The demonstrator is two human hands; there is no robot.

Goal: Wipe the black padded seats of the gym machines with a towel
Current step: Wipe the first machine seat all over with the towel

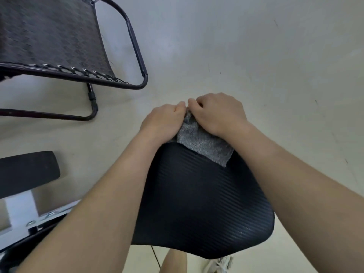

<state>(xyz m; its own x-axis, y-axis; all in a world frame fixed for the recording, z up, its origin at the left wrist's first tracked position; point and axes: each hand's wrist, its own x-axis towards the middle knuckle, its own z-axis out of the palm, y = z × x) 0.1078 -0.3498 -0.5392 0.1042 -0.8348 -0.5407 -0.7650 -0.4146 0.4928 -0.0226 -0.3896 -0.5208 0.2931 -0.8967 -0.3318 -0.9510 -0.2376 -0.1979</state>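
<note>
A black ribbed padded seat fills the lower middle of the head view. A grey towel lies over the seat's far edge. My left hand and my right hand sit side by side at that edge, both pinching the towel's far end with curled fingers. The towel's far part is hidden under my hands. A second black pad sits at the left on a white frame.
A black mesh lounge chair with a tubular frame stands at the upper left. Pale floor spreads behind and to the right. A thin black cable and a white shoe lie below the seat.
</note>
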